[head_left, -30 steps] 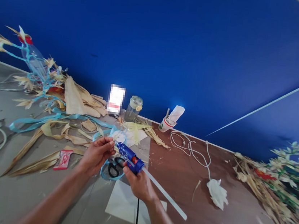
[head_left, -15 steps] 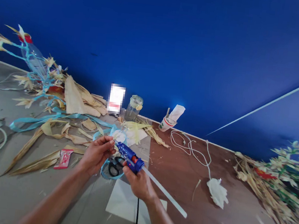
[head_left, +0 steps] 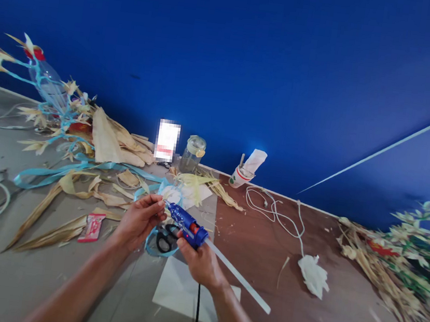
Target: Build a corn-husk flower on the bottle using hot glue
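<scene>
My right hand is closed round a blue hot glue gun, its nozzle pointing left and away from me. A long white glue stick sticks out of the gun's back end. At the nozzle tip, my left hand pinches thumb against fingers; whatever lies in the pinch is too small to make out. Black-handled scissors lie on the table beneath the gun, beside a loop of light blue ribbon. White paper lies under my right wrist.
Dried corn husks and blue ribbon spread across the left. Husk flowers with a plastic bottle stand behind them. Along the wall are a glass jar and a paper cup. White cable and more husk flowers lie right.
Both hands and the glue gun hold almost the same position. Only a very slight shift of the view shows.
</scene>
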Motion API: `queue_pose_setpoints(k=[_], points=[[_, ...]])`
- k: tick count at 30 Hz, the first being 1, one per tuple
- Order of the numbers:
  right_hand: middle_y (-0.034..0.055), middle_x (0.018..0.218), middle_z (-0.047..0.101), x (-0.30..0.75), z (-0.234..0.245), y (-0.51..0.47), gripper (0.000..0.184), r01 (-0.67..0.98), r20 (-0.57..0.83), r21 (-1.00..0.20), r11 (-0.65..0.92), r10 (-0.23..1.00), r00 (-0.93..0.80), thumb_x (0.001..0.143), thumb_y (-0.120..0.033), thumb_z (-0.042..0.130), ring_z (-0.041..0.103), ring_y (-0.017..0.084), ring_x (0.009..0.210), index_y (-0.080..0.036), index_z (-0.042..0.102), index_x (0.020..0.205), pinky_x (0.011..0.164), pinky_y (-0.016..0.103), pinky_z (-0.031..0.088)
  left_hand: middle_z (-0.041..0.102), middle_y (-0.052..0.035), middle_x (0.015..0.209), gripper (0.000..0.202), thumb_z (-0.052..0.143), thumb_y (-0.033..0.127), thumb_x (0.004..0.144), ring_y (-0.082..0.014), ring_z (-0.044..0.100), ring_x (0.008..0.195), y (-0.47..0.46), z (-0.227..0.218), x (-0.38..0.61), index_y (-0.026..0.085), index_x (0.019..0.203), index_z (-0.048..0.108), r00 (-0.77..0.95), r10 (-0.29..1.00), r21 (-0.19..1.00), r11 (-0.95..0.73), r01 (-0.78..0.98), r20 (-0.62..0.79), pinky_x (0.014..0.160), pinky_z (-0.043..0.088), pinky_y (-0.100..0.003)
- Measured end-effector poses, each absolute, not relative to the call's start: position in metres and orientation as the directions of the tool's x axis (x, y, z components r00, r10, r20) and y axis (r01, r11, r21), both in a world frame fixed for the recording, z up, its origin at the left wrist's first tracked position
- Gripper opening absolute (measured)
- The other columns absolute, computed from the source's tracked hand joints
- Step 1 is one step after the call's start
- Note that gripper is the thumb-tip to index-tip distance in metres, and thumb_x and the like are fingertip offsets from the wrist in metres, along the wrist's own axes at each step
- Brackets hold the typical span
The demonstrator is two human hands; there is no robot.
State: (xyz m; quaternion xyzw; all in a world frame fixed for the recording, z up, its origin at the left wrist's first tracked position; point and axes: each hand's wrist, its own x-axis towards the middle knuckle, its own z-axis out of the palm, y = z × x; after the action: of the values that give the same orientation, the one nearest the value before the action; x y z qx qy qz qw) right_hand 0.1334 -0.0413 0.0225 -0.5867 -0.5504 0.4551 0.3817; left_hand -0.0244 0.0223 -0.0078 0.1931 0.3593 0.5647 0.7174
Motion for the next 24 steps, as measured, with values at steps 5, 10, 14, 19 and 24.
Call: queue_pose_setpoints(k=[5,10,14,19,24], points=[[0.0043,0.075,0.066,0.137,0.013,-0.039,0.020,0.293,-0.106,-0.951,-0.096,0.994,-0.017,0.075,-0.032,0.056,0.059,0.017,0.065,-0.016,0.065,0.083,0.058,0.026,0.050,0.055,0.0030,0.057,0.022,0.081,0.015,0.057,-0.0053,0.049,0.049,0.021,-0.006,-0.024,0.012,0.069,0.064,0.117,0.951,0.690,0.289,-0.664,-0.286,0.049,0.045,-0.017],[0.0041,0.073,0.065,0.135,0.018,-0.041,0.017,0.297,-0.108,-0.950,-0.096,0.994,-0.023,0.074,-0.031,0.057,0.058,0.017,0.064,-0.016,0.063,0.080,0.058,0.027,0.050,0.055,0.0033,0.057,0.022,0.081,0.016,0.057,-0.0051,0.049,0.050,0.021,-0.007,-0.024,0.012,0.069,0.064,0.117,0.952,0.689,0.286,-0.666,-0.282,0.050,0.046,-0.017],[0.0034,0.073,0.064,0.136,0.020,-0.044,0.014,0.294,-0.076,-0.954,-0.055,0.995,-0.059,0.074,-0.030,0.056,0.057,0.017,0.063,-0.018,0.061,0.081,0.058,0.028,0.049,0.056,0.0032,0.058,0.025,0.082,0.015,0.055,-0.0056,0.051,0.050,0.022,-0.006,-0.025,0.012,0.070,0.063,0.105,0.950,0.687,0.286,-0.669,-0.293,0.050,0.046,-0.017],[0.0039,0.083,0.063,0.146,0.015,-0.045,0.019,0.263,0.076,-0.958,0.113,0.986,-0.149,0.078,-0.031,0.058,0.059,0.017,0.071,-0.019,0.056,0.092,0.062,0.027,0.048,0.054,0.0037,0.057,0.022,0.080,0.015,0.058,-0.0053,0.049,0.050,0.022,-0.004,-0.026,0.013,0.071,0.063,0.112,0.954,0.690,0.279,-0.668,-0.278,0.050,0.046,-0.017],[0.0035,0.082,0.054,0.157,0.015,-0.041,0.011,0.525,0.220,-0.816,0.243,0.970,-0.106,0.079,-0.026,0.057,0.053,0.017,0.071,-0.018,0.052,0.086,0.065,0.029,0.044,0.057,0.0014,0.062,0.018,0.078,0.015,0.062,-0.0062,0.050,0.053,0.021,-0.003,-0.025,0.012,0.074,0.064,0.110,0.957,0.673,0.267,-0.690,-0.267,0.052,0.047,-0.018]])
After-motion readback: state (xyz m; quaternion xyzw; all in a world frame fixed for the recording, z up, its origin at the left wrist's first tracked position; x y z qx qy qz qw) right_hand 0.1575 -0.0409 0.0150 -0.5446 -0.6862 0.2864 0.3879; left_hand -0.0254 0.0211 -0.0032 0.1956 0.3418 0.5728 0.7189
